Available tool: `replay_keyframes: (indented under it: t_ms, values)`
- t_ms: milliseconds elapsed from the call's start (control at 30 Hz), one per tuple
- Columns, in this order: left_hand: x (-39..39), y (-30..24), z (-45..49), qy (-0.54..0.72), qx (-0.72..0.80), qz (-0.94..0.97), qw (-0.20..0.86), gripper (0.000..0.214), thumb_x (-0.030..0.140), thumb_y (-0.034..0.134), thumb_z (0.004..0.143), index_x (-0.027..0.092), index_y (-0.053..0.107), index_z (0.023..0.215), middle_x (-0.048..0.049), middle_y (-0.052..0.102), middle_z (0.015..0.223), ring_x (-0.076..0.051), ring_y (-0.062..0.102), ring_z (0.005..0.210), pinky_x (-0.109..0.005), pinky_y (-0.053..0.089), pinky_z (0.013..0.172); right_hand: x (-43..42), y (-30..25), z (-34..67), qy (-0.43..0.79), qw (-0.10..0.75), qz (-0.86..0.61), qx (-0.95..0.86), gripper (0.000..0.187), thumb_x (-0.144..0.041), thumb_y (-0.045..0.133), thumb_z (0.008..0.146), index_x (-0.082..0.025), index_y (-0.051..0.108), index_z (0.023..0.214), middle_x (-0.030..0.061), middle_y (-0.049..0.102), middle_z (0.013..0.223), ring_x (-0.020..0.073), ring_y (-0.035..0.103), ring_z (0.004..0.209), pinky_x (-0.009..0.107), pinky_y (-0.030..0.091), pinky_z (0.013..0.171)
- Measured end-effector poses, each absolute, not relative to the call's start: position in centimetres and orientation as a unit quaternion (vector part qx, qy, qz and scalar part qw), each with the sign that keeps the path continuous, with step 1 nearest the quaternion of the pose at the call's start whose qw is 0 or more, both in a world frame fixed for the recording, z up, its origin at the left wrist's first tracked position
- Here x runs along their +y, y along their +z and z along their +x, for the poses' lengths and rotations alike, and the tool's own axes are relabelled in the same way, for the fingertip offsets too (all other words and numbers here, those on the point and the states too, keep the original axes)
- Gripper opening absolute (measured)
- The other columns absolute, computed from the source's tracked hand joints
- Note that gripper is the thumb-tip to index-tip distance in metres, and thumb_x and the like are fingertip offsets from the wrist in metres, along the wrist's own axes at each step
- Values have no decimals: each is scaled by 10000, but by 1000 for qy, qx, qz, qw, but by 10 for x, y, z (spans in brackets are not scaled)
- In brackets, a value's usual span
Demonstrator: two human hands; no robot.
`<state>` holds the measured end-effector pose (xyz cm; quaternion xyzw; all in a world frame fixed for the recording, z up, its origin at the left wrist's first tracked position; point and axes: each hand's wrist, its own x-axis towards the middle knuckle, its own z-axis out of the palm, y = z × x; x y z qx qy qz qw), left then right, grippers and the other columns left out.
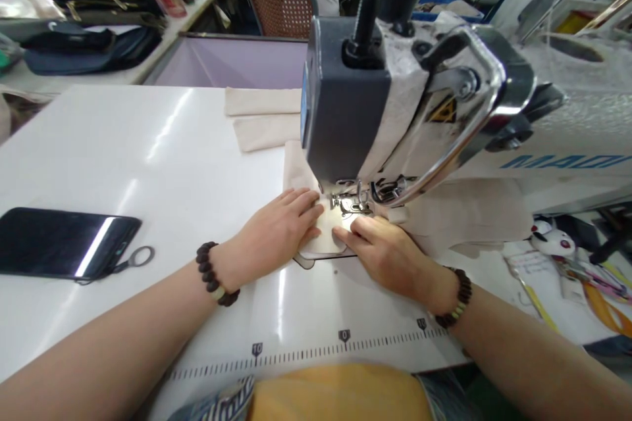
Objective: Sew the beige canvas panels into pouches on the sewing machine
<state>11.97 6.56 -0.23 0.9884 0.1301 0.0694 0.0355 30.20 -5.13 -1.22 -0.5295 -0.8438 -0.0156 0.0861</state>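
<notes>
A beige cloth piece (323, 237) lies on the white table (162, 164) under the presser foot (348, 204) of a grey and white sewing machine (395, 105). My left hand (279, 227) rests flat on the cloth just left of the foot, fingers stretched out and together. My right hand (382, 253) presses on the cloth in front of the foot, its fingers bent down onto the fabric. Each wrist wears a dark bead bracelet. More beige cloth (464, 214) spreads to the right under the machine arm.
A black phone (64, 242) lies at the left with small scissors' ring (141, 256) beside it. Folded beige pieces (264, 115) sit behind the machine. A ruler scale (340, 345) marks the front edge. A person sits on a chair (279, 6) at the back. Clutter lies right.
</notes>
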Motion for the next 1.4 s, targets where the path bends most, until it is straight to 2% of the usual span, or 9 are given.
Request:
replay_keyframes:
  t_ms: [200,533,667,733,867,933,1100,1233,1400]
  values:
    - [68,-1,120,72,128,989,36,224,232,448,916,99,538,1072,-132,533,1075,-255,490,1070,-392,447,898,-52,-12,302,-8,77,-545,-835,295,-88,348,894,-127,570,1084,51,522,801,174,469,714,308,373,699]
    - [70,-1,122,82,121,989,35,165,227,468,907,115,574,967,-116,552,1006,-254,506,1051,-411,450,895,-51,-14,301,-3,91,-543,-835,266,-85,347,890,-133,572,1023,46,514,786,172,442,703,306,350,693]
    - [71,0,121,85,129,987,40,169,210,457,910,108,583,960,-129,556,1039,-263,503,1069,-437,443,904,-51,-13,301,-14,104,-546,-831,295,-58,325,880,-107,559,1054,46,524,766,168,447,696,302,344,678]
    - [67,2,118,78,115,989,51,165,191,456,911,114,588,973,-125,560,1063,-252,503,1075,-426,440,913,-52,-13,302,-29,126,-525,-841,290,-87,310,903,-109,585,992,35,519,715,163,436,651,302,330,628]
    - [54,8,115,60,29,993,93,194,173,417,927,142,607,952,-76,602,1013,-182,552,970,-326,478,863,-54,-11,304,-47,170,-473,-863,341,-162,319,939,-144,603,751,12,488,615,148,399,573,311,284,554]
    - [49,10,114,70,16,993,96,251,173,369,942,132,616,913,-69,621,962,-168,573,905,-304,497,830,-55,-10,304,-48,175,-474,-862,348,-162,324,939,-144,604,733,13,492,612,145,405,572,310,287,554]
    - [51,6,115,96,32,992,78,313,168,301,959,119,609,938,-73,623,961,-164,578,917,-315,486,889,-55,-12,304,-29,154,-492,-856,305,-145,323,925,-120,624,894,23,520,650,152,443,594,299,322,558]
    - [57,2,118,98,44,991,78,238,155,360,943,102,592,955,-88,601,1025,-175,562,973,-326,471,924,-52,-12,302,-21,119,-521,-845,269,-111,366,882,-90,605,1004,41,553,703,157,477,630,290,363,580]
    - [63,4,124,80,66,991,83,197,136,407,923,97,599,947,-90,599,974,-190,559,962,-344,477,904,-47,-13,297,-35,109,-561,-820,354,-71,403,844,-27,542,1167,82,598,787,169,526,710,276,413,630]
